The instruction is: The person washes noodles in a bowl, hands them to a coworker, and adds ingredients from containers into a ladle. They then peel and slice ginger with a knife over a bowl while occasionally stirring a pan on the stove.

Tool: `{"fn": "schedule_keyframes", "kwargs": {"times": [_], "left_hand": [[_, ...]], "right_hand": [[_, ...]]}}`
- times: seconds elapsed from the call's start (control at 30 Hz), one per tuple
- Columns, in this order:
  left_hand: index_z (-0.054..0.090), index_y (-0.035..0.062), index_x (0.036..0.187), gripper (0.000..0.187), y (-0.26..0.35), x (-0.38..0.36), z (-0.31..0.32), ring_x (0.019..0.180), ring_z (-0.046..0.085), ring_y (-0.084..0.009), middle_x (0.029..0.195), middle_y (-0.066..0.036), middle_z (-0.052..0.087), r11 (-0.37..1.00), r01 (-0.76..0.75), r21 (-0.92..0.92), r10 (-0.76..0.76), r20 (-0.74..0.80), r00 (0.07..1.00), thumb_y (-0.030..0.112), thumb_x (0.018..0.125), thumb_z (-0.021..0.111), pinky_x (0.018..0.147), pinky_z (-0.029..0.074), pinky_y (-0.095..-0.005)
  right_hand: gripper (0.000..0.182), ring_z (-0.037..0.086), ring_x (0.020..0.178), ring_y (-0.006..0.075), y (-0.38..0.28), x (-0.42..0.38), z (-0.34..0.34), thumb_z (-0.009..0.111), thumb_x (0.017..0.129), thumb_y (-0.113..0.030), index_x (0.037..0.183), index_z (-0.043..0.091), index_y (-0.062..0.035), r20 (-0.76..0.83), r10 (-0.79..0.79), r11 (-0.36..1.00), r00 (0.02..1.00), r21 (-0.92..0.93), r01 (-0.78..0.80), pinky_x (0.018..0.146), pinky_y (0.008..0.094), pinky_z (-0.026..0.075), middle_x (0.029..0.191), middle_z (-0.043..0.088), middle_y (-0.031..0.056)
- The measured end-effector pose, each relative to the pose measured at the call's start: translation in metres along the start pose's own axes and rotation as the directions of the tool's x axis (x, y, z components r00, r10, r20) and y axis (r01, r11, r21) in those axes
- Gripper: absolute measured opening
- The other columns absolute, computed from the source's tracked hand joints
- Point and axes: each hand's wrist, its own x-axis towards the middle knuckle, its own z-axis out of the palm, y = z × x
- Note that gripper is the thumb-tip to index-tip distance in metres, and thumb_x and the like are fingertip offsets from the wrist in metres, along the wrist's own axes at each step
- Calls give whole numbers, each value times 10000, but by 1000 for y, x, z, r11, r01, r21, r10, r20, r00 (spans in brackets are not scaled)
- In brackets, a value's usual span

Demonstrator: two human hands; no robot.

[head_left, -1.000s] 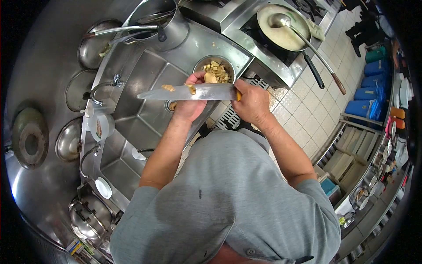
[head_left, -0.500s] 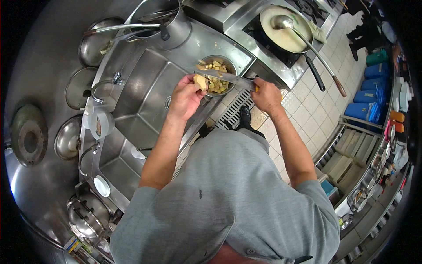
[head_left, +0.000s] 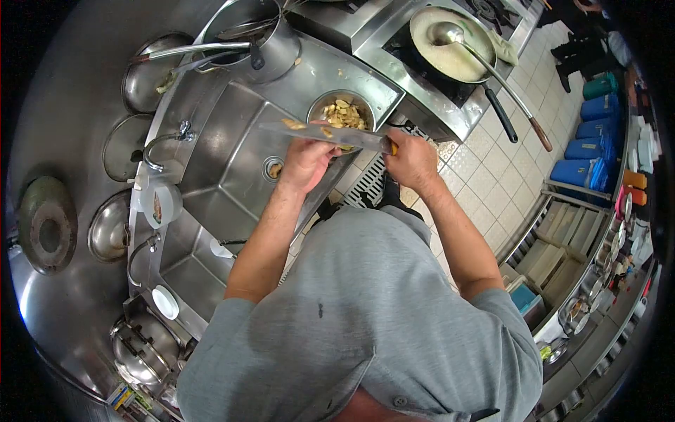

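My right hand grips the yellow handle of a large knife, whose broad blade lies flat across the view with pale food bits stuck to it. Under the blade, my left hand is closed around a pale piece of food, mostly hidden by the knife. Just beyond both hands stands a round steel bowl holding several cut yellowish pieces, on the ledge beside the steel sink.
A wok of pale liquid with a long ladle sits on the burner at the upper right. A big steel pot stands behind the sink. Taps, lids and small bowls line the left counter. Blue containers and shelves stand at the right.
The knife swung from over the bowl back to lie flat above my left hand. My left hand moved slightly right, and the piece it holds is now covered by the blade.
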Motion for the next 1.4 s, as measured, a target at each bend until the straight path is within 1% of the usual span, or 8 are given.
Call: {"fn": "schedule_keyframes", "kwargs": {"times": [0.3, 0.4, 0.5, 0.83, 0.93, 1.17, 1.27, 1.4], "left_hand": [[435, 81, 1422, 584, 8, 0, 28, 934, 672, -192, 1090, -139, 679, 890, 225, 397, -217, -66, 974, -40, 881, 619, 794, 572, -313], [132, 149, 1626, 992, 16, 10, 71, 976, 708, -334, 1110, -262, 683, 246, 107, 963, -322, -23, 946, 40, 789, 653, 892, 561, -392], [141, 111, 1622, 962, -2, 26, 56, 1028, 693, -403, 1145, -307, 668, 38, 151, 988, -273, -135, 953, 92, 797, 636, 969, 532, -429], [325, 79, 1556, 749, 34, 52, -24, 549, 597, -128, 842, -94, 671, 572, 402, 715, -403, -181, 897, 84, 863, 609, 484, 505, -278], [629, 47, 1262, 412, 37, 78, -93, 904, 714, -234, 1022, -117, 739, 213, 166, 963, 190, -208, 959, 151, 866, 674, 795, 574, -370], [688, 141, 1214, 376, 51, 95, -159, 1023, 687, -363, 1088, -133, 735, -3, 106, 994, 489, -92, 867, 235, 851, 716, 889, 547, -431], [697, 89, 1188, 373, 61, 54, -240, 1038, 678, -377, 1064, -175, 730, 365, 257, 895, 548, -430, 717, 224, 841, 727, 914, 539, -431], [746, 57, 1011, 227, -29, -37, -432, 1056, 675, -382, 1066, -202, 719, -34, 681, 731, 327, -636, 699, 221, 862, 693, 907, 537, -442]], "right_hand": [[243, 718, 805, 378, 33, 6, -28, 667, 821, -263, 970, 660, -71, -5, 154, 930, 988, -336, -147, 728, 505, 569, 827, 723, 179], [234, 725, 786, 354, 12, 5, -42, 689, 815, -256, 941, 656, -61, -27, 140, 908, 990, -396, -139, 716, 490, 574, 821, 728, 169], [220, 727, 770, 345, 0, 4, -62, 694, 828, -258, 924, 650, -65, -43, 108, 877, 993, -467, -115, 697, 472, 576, 822, 732, 162], [299, 711, 811, 388, 20, -35, -121, 740, 827, -327, 930, 654, -59, -193, 280, 819, 940, -462, -339, 711, 491, 545, 820, 719, 183], [318, 703, 831, 405, 22, -38, -111, 762, 815, -328, 946, 664, -56, -224, 290, 844, 931, -399, -359, 710, 496, 533, 834, 716, 197], [333, 680, 876, 436, 22, -34, -78, 780, 805, -330, 964, 669, -58, -179, 340, 865, 923, -325, -382, 708, 489, 519, 877, 701, 230], [316, 680, 805, 413, 23, -41, -70, 788, 818, -300, 949, 654, -46, -185, 346, 860, 920, -330, -390, 679, 453, 510, 837, 692, 209], [281, 572, 650, 311, 21, -47, -55, 794, 835, -220, 903, 622, -8, -195, 308, 906, 931, -240, -349, 624, 395, 467, 729, 605, 162]]}}
